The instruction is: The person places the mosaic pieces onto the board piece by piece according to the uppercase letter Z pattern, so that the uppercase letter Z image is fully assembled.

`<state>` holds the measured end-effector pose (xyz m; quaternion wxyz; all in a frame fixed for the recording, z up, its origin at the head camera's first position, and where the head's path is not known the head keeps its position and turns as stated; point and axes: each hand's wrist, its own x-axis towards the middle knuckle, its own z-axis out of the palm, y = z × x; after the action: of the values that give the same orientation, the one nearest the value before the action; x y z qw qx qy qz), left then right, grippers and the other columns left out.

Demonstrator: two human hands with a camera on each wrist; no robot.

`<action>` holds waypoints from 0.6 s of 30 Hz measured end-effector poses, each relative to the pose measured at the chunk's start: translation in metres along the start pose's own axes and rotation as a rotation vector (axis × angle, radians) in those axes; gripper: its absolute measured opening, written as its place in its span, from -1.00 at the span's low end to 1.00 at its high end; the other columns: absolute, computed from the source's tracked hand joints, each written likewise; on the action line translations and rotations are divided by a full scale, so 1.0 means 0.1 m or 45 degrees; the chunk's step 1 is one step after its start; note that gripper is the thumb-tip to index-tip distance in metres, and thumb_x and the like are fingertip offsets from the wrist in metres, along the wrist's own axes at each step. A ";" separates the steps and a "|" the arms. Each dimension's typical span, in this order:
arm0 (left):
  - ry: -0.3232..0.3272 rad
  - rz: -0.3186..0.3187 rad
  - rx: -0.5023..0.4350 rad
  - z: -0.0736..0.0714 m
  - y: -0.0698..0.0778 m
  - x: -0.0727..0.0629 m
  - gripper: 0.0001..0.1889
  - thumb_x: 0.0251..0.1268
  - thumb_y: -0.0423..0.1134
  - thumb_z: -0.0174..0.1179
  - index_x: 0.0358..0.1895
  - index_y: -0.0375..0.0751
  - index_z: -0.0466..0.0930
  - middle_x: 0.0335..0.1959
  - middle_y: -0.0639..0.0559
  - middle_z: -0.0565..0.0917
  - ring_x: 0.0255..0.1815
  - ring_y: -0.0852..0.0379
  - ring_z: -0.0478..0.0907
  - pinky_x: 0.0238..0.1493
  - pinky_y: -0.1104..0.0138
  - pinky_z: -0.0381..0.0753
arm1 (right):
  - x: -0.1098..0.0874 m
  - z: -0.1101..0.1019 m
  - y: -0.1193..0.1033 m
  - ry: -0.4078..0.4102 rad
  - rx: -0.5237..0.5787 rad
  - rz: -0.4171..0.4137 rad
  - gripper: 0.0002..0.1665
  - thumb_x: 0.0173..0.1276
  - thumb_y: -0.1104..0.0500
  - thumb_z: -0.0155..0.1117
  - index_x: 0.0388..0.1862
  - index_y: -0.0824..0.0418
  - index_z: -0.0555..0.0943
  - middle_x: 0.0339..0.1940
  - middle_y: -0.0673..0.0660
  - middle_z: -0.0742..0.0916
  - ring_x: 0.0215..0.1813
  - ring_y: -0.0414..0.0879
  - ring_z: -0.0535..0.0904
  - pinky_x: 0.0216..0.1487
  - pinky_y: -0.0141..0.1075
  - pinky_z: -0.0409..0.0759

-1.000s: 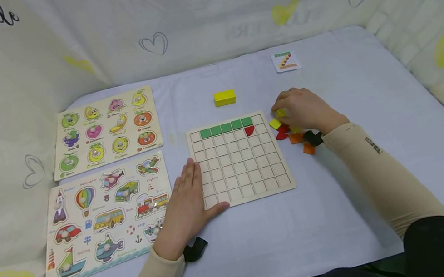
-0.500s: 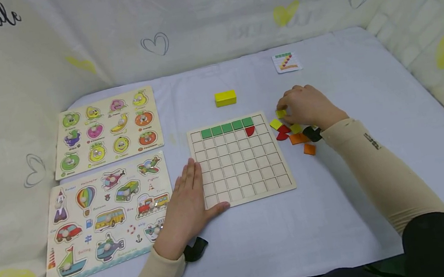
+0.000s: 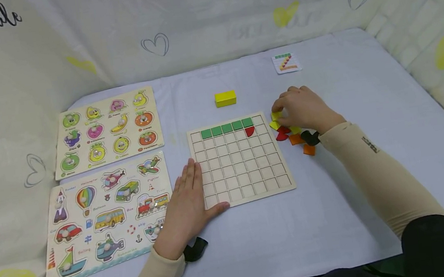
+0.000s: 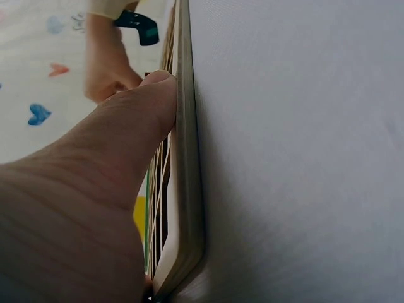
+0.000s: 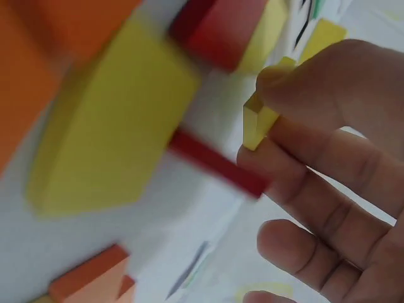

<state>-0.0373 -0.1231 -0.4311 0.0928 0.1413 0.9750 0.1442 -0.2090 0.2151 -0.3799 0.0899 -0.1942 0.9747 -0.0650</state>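
A wooden grid board (image 3: 246, 167) lies mid-table, with several green square tiles (image 3: 226, 127) along its top row and a red quarter-round tile (image 3: 249, 131) below the rightmost one. My left hand (image 3: 184, 206) lies along the board's left side, fingers straight, and its thumb (image 4: 151, 101) presses the near edge. To the right of the board, my right hand (image 3: 305, 108) pinches a small yellow tile (image 5: 254, 120) between thumb and fingers. Under and beside that hand is a loose pile of yellow, red (image 3: 281, 136) and orange tiles (image 3: 296, 138), partly hidden by it.
A yellow block (image 3: 225, 99) stands beyond the board. A small pattern card (image 3: 286, 63) lies at the back right. On the left are two picture puzzles, one of fruit (image 3: 108, 147) and one of vehicles (image 3: 127, 245). A printed cloth backdrop rises behind the table.
My right hand has shifted slightly right, then back left toward the board, around the yellow tiles. The left hand stays in place on the board.
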 end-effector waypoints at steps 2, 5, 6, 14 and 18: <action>-0.002 0.000 0.000 0.00 0.00 0.00 0.32 0.18 0.51 0.27 0.68 -0.39 -0.14 0.74 -0.27 -0.13 0.77 -0.18 -0.13 0.70 -0.08 0.10 | -0.01 0.01 -0.04 0.030 0.006 -0.043 -0.69 0.33 0.11 0.42 0.02 0.14 0.80 0.06 0.18 0.82 0.12 0.16 0.56 0.24 0.15 0.46; -0.005 0.001 0.004 -0.01 0.00 0.00 0.32 0.18 0.50 0.27 0.67 -0.39 -0.14 0.74 -0.27 -0.13 0.77 -0.18 -0.12 0.70 -0.08 0.10 | -0.01 0.01 -0.15 0.056 0.026 -0.113 -0.70 0.32 0.11 0.45 0.01 0.13 0.81 0.03 0.15 0.82 0.10 0.14 0.56 0.20 0.12 0.46; -0.005 0.000 0.004 -0.01 0.00 0.00 0.32 0.18 0.50 0.27 0.67 -0.39 -0.15 0.74 -0.27 -0.13 0.77 -0.18 -0.12 0.70 -0.08 0.10 | -0.01 0.02 -0.18 0.059 0.036 -0.139 -0.71 0.32 0.12 0.45 0.00 0.13 0.81 0.03 0.14 0.82 0.09 0.13 0.56 0.19 0.11 0.47; -0.007 -0.001 0.004 0.00 0.00 0.00 0.31 0.19 0.52 0.25 0.68 -0.38 -0.15 0.74 -0.26 -0.14 0.77 -0.18 -0.13 0.70 -0.08 0.10 | 0.05 0.09 -0.46 0.064 0.055 -0.310 -0.74 0.32 0.10 0.48 -0.03 0.08 0.83 -0.03 0.07 0.82 0.05 0.05 0.56 0.18 0.00 0.49; -0.007 0.001 0.007 0.00 0.00 0.00 0.31 0.19 0.52 0.24 0.68 -0.38 -0.14 0.74 -0.26 -0.13 0.77 -0.17 -0.13 0.70 -0.08 0.11 | 0.09 0.13 -0.57 0.058 0.029 -0.348 -0.74 0.30 0.08 0.50 -0.04 0.06 0.83 -0.04 0.07 0.81 0.04 0.04 0.57 0.15 -0.02 0.49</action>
<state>-0.0373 -0.1233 -0.4310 0.0950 0.1423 0.9751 0.1412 -0.1941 0.1586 -0.3845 0.0601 -0.3225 0.9401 -0.0922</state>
